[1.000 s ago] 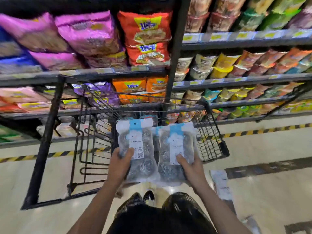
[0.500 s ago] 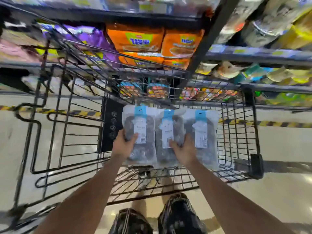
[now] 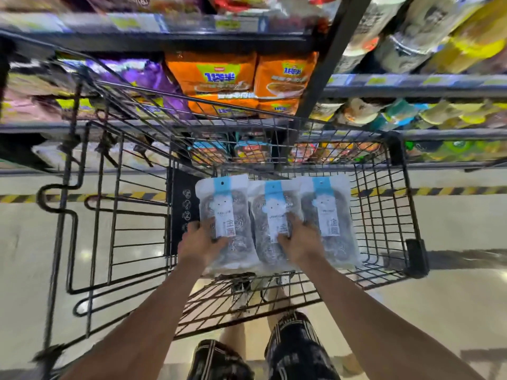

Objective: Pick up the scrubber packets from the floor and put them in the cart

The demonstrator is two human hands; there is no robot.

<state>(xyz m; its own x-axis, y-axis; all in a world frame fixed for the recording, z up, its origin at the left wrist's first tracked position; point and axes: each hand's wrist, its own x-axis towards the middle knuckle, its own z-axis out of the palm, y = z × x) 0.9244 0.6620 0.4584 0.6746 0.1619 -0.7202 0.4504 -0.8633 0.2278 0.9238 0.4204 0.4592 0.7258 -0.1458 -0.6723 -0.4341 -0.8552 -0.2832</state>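
Three clear scrubber packets with blue-and-white labels lie side by side inside the black wire cart (image 3: 384, 204). My left hand (image 3: 199, 241) grips the lower edge of the left packet (image 3: 223, 212). My right hand (image 3: 297, 239) holds the bottom of the middle packet (image 3: 274, 215) and touches the right packet (image 3: 329, 215). The steel wool balls show through the plastic. Both packets in my hands rest low over the cart's wire floor.
Store shelves (image 3: 411, 86) packed with orange noodle packs (image 3: 211, 75) and cup noodles stand right behind the cart. The cart's folded child-seat frame (image 3: 82, 215) juts out to the left. Yellow-black hazard tape (image 3: 439, 191) runs along the pale floor.
I have stepped up to the cart and lowered the two held packets into its basket beside a third one. The view tilted down over the cart.
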